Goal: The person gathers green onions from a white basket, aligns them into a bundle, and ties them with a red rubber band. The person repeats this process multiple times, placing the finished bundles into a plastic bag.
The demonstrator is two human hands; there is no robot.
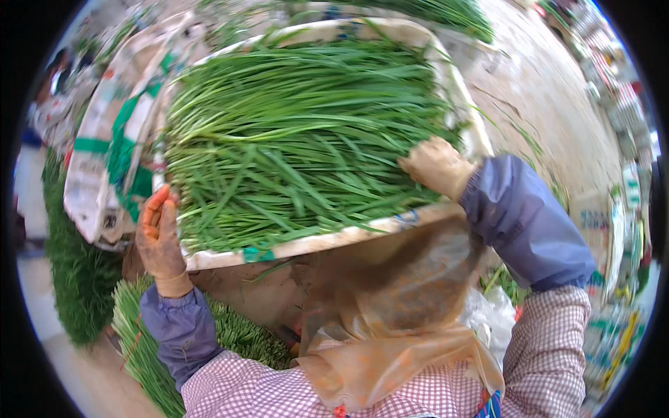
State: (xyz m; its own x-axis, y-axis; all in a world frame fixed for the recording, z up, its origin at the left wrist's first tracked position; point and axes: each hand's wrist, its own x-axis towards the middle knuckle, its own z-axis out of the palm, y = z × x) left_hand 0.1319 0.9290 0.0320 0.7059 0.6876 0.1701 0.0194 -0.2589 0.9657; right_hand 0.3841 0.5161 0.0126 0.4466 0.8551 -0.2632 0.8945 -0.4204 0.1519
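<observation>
A white foam box (324, 237) lies before me, filled with long green leaf stalks that look like garlic chives (308, 130). Their pale cut ends line up at the left and the leaf tips point right. My left hand (161, 232), in a stained glove with orange at the fingers, is beside the box's left front corner. Its fingers are bent and nothing shows in the palm. My right hand (438, 163), gloved too, rests curled on the leaves at the box's right side. Its fingertips are hidden, so I cannot tell whether it grips any leaves.
Stacked foam boxes with green tape (110, 141) stand at the left. More bundled greens (136, 324) lie on the floor at lower left, with a feathery green heap (78, 271) beyond. Another box of greens (444, 21) is at the back. A brown plastic apron (387, 313) covers my front.
</observation>
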